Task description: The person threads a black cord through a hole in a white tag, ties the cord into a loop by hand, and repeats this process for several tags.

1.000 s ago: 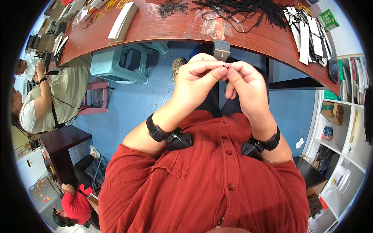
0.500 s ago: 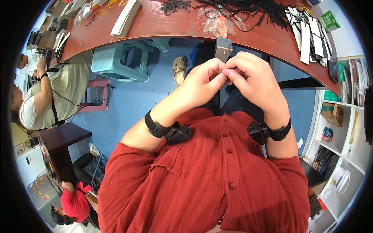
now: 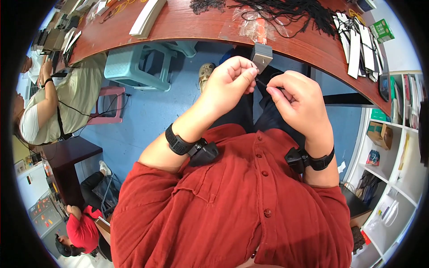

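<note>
Just beyond my lap, in front of the table edge, both hands are raised. A short stretch of thin black cord (image 3: 262, 83) runs between them. My left hand (image 3: 230, 80) pinches the cord between thumb and forefinger, with a small pale tip showing at the fingertips. My right hand (image 3: 297, 96) has its fingers curled, thumb and forefinger closed on the cord's other side. Beyond my fingers, a small grey block-like device (image 3: 262, 56) juts from the table edge. Behind it lie an orange strip (image 3: 261, 27) and crumpled clear plastic (image 3: 248, 27).
The red-brown table (image 3: 196, 29) holds a heap of black cords (image 3: 308, 15), white strips with cords (image 3: 355, 51) and a stack of white strips (image 3: 146, 20). Turquoise stools (image 3: 123, 67) stand below. White shelves (image 3: 389, 178) are at right; people sit at left.
My hands have drawn apart from touching fingertips, exposing the black cord between them. The left has risen slightly; the right has shifted a little right and downward.
</note>
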`<control>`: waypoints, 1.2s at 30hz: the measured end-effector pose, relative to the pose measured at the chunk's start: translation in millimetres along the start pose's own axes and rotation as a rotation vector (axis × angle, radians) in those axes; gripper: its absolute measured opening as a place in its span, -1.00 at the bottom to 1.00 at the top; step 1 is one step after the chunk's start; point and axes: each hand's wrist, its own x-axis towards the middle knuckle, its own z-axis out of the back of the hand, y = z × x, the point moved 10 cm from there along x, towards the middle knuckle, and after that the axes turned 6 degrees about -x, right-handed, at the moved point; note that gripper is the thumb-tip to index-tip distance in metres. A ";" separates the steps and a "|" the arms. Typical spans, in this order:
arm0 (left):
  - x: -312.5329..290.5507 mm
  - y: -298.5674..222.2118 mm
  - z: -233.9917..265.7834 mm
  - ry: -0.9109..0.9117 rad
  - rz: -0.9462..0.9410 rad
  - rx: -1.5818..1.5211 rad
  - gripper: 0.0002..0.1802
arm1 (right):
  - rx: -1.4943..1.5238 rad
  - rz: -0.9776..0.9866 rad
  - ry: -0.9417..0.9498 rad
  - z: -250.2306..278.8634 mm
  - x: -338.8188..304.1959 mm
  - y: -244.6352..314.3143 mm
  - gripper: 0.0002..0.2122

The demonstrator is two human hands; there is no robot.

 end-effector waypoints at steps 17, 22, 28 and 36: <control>-11.0 22.2 -13.7 0.274 0.340 0.089 -0.82 | 0.906 -0.148 0.081 -48.3 -7.9 -49.3 -0.90; -9.3 30.7 -11.7 0.313 0.397 0.105 -0.81 | 0.627 -0.080 0.028 -37.0 -5.7 -42.4 -0.90; -17.5 30.2 -18.1 0.335 0.480 0.059 -0.85 | 0.768 -0.181 0.059 -45.6 -8.8 -49.8 -0.98; -2.7 -2.5 -2.4 0.041 -0.053 0.627 -0.95 | 0.417 -0.184 -0.140 -47.6 -13.2 -48.7 -0.93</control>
